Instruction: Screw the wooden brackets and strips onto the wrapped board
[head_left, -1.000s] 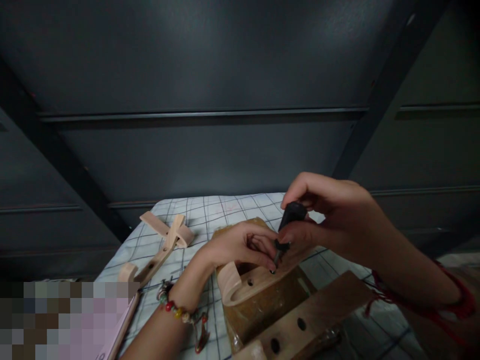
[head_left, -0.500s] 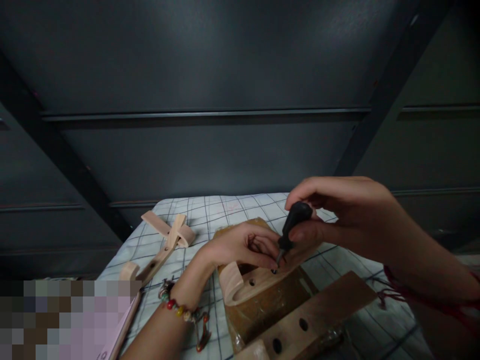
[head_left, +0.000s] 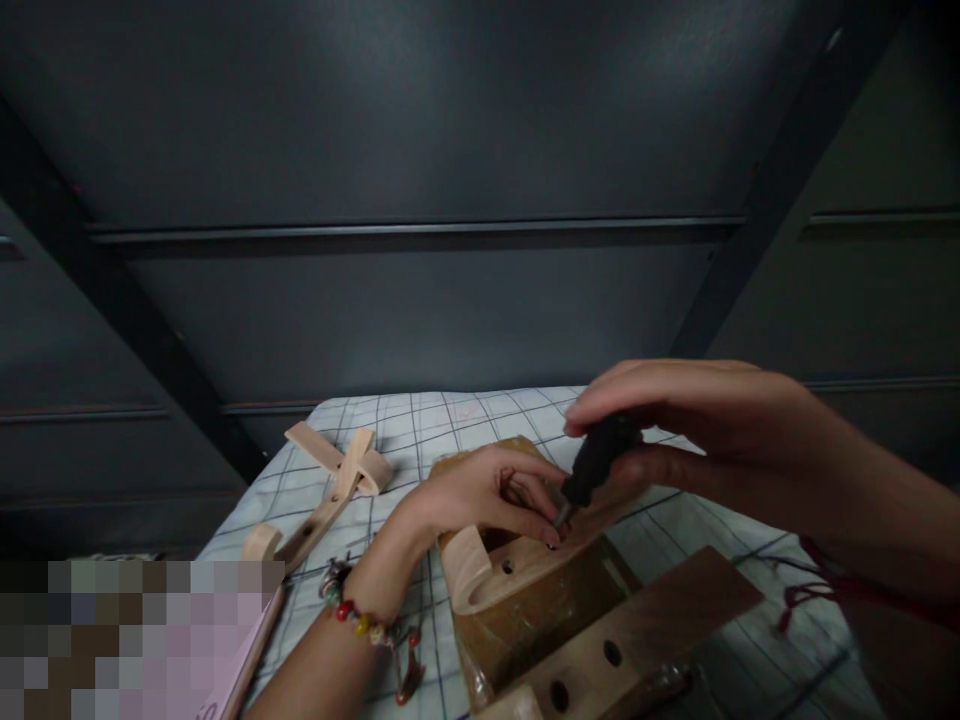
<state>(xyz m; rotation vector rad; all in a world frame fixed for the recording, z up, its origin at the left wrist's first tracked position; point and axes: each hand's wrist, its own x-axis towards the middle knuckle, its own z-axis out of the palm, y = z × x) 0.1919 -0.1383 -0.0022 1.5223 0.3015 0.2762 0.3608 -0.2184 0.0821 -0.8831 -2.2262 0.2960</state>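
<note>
My right hand (head_left: 720, 425) grips the black handle of a small screwdriver (head_left: 598, 458) between thumb and fingers. Its metal shaft slants down to a hole in a pale wooden hook (head_left: 476, 575), which has a curled end and another dark hole. My left hand (head_left: 480, 490) lies over that hook with its fingers bent; thumb and fingertips press on the wood close to the screwdriver tip. Whether a screw sits at the tip is hidden by the fingers. Under the hook is a brown block (head_left: 559, 610) wrapped in clear plastic.
A second wooden hook (head_left: 675, 605) with two holes lies in front, nearer me. Several more wooden hooks (head_left: 346, 480) lie crossed at the left of the checked tablecloth (head_left: 412, 415). At lower left is a pink-edged flat object (head_left: 262, 625), partly blurred out. A dark panelled wall (head_left: 420, 310) stands behind.
My right hand has turned and shifted slightly right, and the screwdriver handle now leans further right. My left hand and the hook have stayed nearly in place.
</note>
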